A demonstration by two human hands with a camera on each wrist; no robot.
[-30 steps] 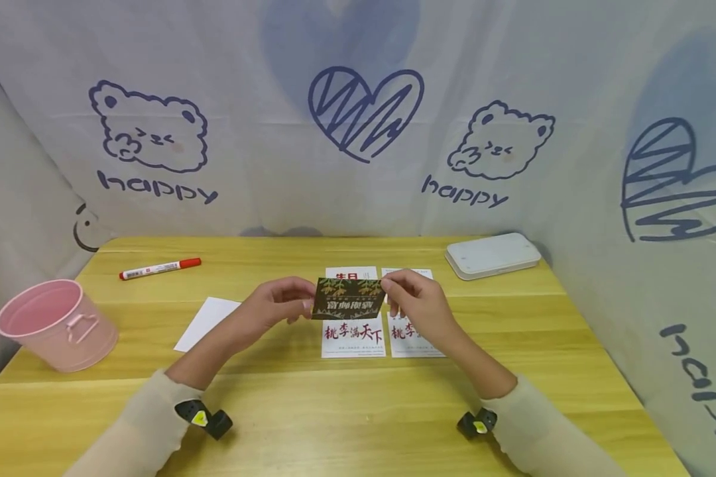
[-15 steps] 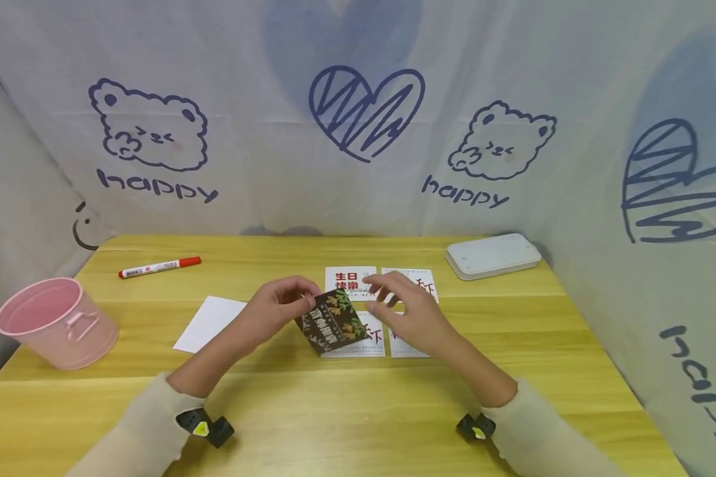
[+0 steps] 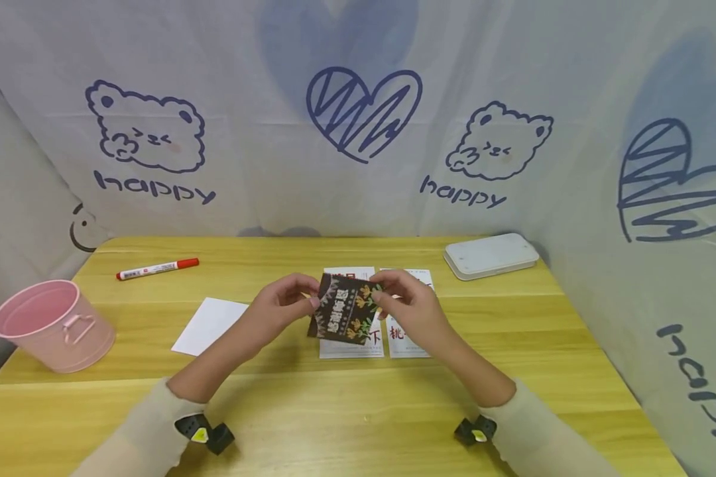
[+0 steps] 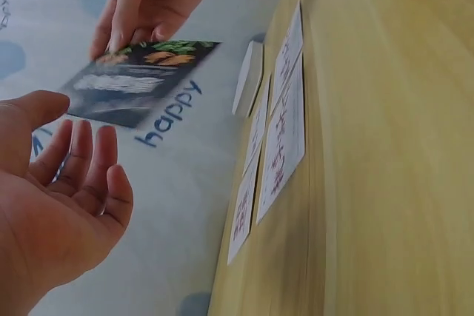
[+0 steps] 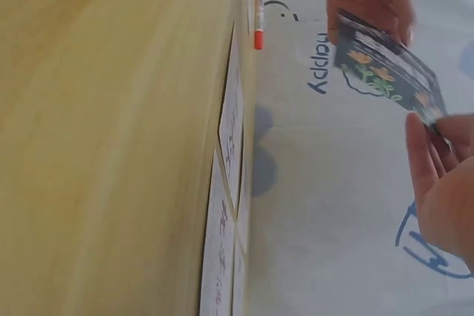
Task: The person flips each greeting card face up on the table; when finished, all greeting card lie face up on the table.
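A dark card with white lettering and orange and green flowers is held up over the table in the head view. My left hand pinches its left edge between thumb and fingers. At the flowered edge, my right hand grips the card too, as the right wrist view shows with the card tilted. Beneath, several white cards with red lettering lie in two rows, partly covered by the hands and the dark card. In the left wrist view the card is slightly blurred.
Left of the hands lies a blank white sheet, partly under the left forearm. A red-capped marker lies behind it. A pink bucket stands at the left edge, a white case at the back right. A printed curtain hangs behind the table.
The dark card has turned from upside-down lettering to lettering running up its side. The right hand let go midway, while the left held on, and now grips the card again.
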